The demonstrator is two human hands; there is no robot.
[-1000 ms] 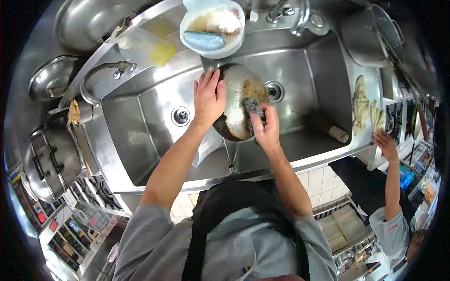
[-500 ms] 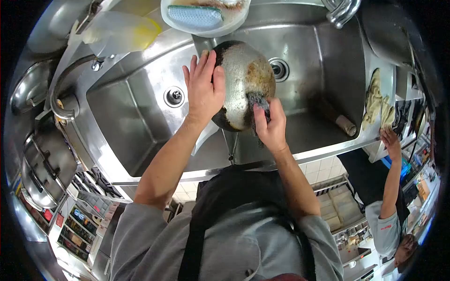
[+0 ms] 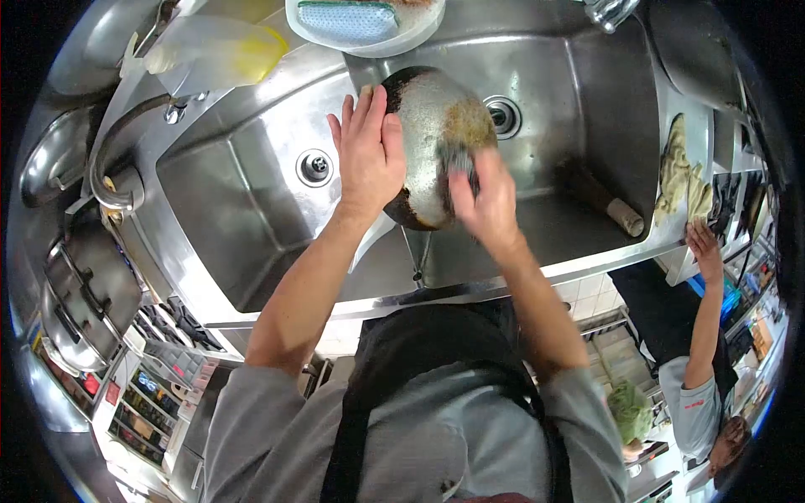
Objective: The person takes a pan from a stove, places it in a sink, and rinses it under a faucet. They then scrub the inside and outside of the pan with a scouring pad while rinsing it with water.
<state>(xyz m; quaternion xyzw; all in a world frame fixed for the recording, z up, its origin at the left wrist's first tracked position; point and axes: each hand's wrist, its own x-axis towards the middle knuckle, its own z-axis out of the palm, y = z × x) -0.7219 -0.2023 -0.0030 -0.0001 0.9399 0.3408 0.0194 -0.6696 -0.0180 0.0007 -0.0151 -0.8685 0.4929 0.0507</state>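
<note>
A round wok [image 3: 423,126], bottom up and partly blackened with brown stains, rests over the divider between two sink basins. Flat against its left side lies my left hand [image 3: 369,155], fingers stretched out and thumb on the metal. My right hand [image 3: 486,193], blurred by motion, is closed around a dark steel wool scrubber [image 3: 457,161] that presses on the wok's lower right part. Something pale shows below the wok's left edge, mostly hidden under my left forearm.
A tub [image 3: 366,42] with a blue sponge stands behind the wok. A brush-like tool [image 3: 622,215] lies in the right basin [image 3: 537,239]. Cloths [image 3: 677,172] hang on the right ledge. Past it, another person's hand [image 3: 703,239] touches the counter. A yellow-tinged bottle [image 3: 222,54] stands back left.
My right hand has moved the steel wool slightly up the wok's surface. My left hand stays in place. At the lower right, a green-topped shape has come into view.
</note>
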